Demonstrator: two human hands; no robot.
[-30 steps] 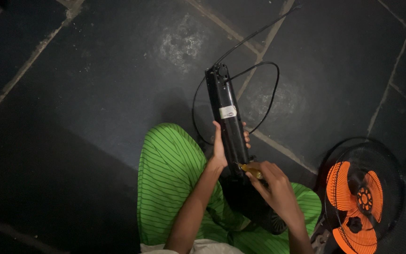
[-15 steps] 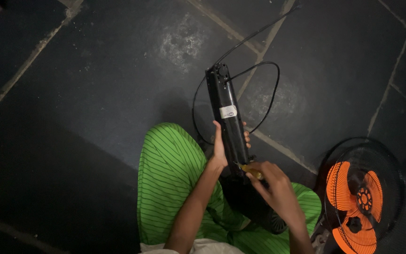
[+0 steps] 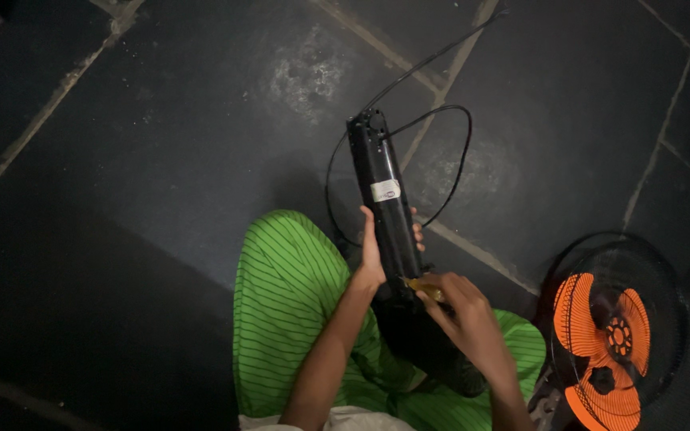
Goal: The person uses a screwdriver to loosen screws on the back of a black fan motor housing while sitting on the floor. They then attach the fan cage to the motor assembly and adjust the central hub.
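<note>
Left hand [image 3: 371, 259] fingers wrap the black fan column [image 3: 385, 199], steadying it across the green-trousered lap, so the right hand [image 3: 465, 313], fingers pinching a yellow-handled screwdriver [image 3: 425, 287], can reach its side

A long black column [image 3: 386, 199], boxy and narrow, lies tilted, its far end pointing up and slightly left, away from the grips. A small white label sits on its top face, just beyond the left grip, which wraps the column's middle from the left side. Its near end widens into a dark base lying under the right grip. A thin black cord [image 3: 449, 160] loops from the far end, curving right of the column. A small yellow-handled tool [image 3: 425, 288] touches the column just ahead of the right grip.
</note>
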